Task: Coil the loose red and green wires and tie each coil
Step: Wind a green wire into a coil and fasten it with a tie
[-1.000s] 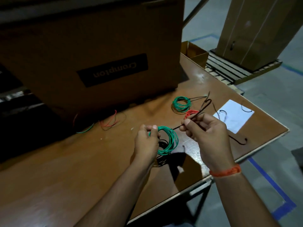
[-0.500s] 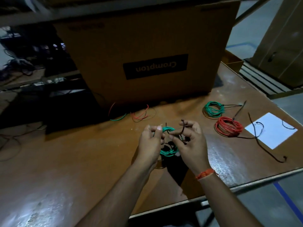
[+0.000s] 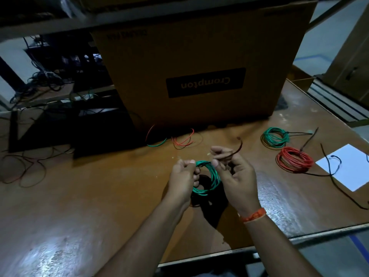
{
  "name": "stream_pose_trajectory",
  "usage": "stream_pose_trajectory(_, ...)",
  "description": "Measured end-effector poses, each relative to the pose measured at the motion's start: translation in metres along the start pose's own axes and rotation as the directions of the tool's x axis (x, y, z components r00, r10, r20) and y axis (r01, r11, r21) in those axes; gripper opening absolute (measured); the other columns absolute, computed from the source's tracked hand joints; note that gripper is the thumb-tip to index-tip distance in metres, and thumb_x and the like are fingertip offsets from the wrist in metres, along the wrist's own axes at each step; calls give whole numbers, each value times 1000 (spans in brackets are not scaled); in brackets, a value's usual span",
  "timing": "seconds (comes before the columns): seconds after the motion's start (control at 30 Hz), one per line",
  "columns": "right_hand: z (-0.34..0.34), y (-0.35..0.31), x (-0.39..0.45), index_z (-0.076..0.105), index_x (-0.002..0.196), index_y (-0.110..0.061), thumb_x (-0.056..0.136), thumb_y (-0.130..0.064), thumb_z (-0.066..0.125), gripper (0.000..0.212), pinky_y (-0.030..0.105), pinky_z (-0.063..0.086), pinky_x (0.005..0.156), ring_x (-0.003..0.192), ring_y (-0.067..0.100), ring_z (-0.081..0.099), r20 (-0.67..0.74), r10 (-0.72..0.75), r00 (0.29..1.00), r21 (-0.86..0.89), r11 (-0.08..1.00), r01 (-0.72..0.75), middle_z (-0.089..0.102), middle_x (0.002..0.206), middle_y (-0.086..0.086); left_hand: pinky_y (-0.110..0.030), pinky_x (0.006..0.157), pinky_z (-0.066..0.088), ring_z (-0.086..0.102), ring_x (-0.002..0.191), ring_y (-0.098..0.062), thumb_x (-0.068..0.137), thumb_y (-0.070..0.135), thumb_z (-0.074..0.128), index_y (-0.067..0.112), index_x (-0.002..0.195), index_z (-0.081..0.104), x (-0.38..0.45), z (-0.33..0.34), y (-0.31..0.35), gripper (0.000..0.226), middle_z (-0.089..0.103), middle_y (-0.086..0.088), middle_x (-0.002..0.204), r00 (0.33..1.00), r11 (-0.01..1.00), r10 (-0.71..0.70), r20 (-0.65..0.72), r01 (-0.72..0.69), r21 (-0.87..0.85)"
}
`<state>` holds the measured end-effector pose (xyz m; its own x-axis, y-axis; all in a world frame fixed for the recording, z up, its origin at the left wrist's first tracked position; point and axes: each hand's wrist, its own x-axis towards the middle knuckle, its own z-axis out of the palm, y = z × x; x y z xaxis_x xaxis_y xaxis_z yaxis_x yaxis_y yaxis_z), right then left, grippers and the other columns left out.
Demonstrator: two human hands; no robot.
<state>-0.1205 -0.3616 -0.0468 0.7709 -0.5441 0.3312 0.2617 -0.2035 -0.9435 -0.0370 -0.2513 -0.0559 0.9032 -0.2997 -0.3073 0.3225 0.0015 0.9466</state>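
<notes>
The black tie [image 3: 236, 149] now sticks up from the right hand [image 3: 234, 172] pinching it beside the green coil [image 3: 207, 178] — the left hand [image 3: 184, 176] grips that coil, so tying looks under way.

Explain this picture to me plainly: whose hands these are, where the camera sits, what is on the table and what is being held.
No machine here: a person works bare-handed, filmed by a camera on their head looking down. The left hand pinches a green wire coil. The right hand has its grip on a dark tie beside that coil. On the brown table lie a finished green coil, a red coil, white paper, loose wire scraps and a big cardboard box.
</notes>
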Motion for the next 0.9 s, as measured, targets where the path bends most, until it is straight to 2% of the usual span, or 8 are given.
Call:
stream_pose_trajectory(0.13,-2,-35,5,71,102,-10,95,-4,67,10,30,59,77,88,18,72,-1,-75,997,32,997,75,75,92,3,-22,48,34,42,50,-6,106,16,48,15,92,48,9,-5,-7,14,54,-1,72,996,1000,3,-93,-2,8)
stream_pose_trajectory(0.23,-6,-35,8,78,102,-14,92,-10,74,12,13,49,68,83,4,66,68,-181,981,-290,937,193,70,86,-6,-22,48,37,44,51,-7,106,16,49,14,93,49,10,-6,-7,12,56,-1,72,992,1000,15,-128,-14,4)
stream_pose_trajectory(0.27,-7,-31,8,80,100,-15,91,-12,75,10,15,49,65,80,3,64,104,-176,979,-377,904,202,68,84,-7,-23,51,38,46,52,-8,106,17,50,15,94,50,10,-7,-7,12,57,-1,73,990,1000,19,-136,-16,25)
stream_pose_trajectory(0.37,-10,-22,3,80,95,-23,89,-25,70,12,36,54,60,74,10,61,225,-92,970,-583,785,210,63,79,-6,-23,50,36,44,51,-7,106,13,47,13,93,50,11,-7,-7,13,55,-2,74,992,999,31,-126,-29,13)
stream_pose_trajectory(0.53,-13,-30,2,78,85,-29,78,-26,66,14,30,46,56,76,22,57,383,-53,922,-762,546,348,57,73,-7,-25,53,39,50,58,-10,106,20,50,10,96,52,16,-8,-7,14,59,-3,77,983,998,48,-176,-41,42)
stream_pose_trajectory(0.63,-11,-31,8,75,81,-27,76,-28,59,16,35,46,61,78,29,54,410,-17,912,-826,416,380,52,71,-4,-28,59,42,53,64,-13,105,22,51,13,94,53,14,-10,-7,14,61,-1,79,977,995,77,-199,-63,80)
stream_pose_trajectory(0.77,-2,-25,9,76,74,-26,69,-18,76,9,37,47,57,74,30,52,408,-39,912,-845,363,393,53,69,-1,-31,62,45,54,66,-14,105,23,51,15,96,55,12,-11,-3,12,63,-2,80,975,985,130,-179,-105,139)
stream_pose_trajectory(0.9,9,-15,13,73,71,-20,71,-22,78,5,36,44,57,78,28,48,389,-141,910,-852,319,414,53,72,-2,-23,51,38,47,54,-7,106,19,50,13,98,54,7,-9,2,11,58,0,73,988,985,132,-85,-121,126)
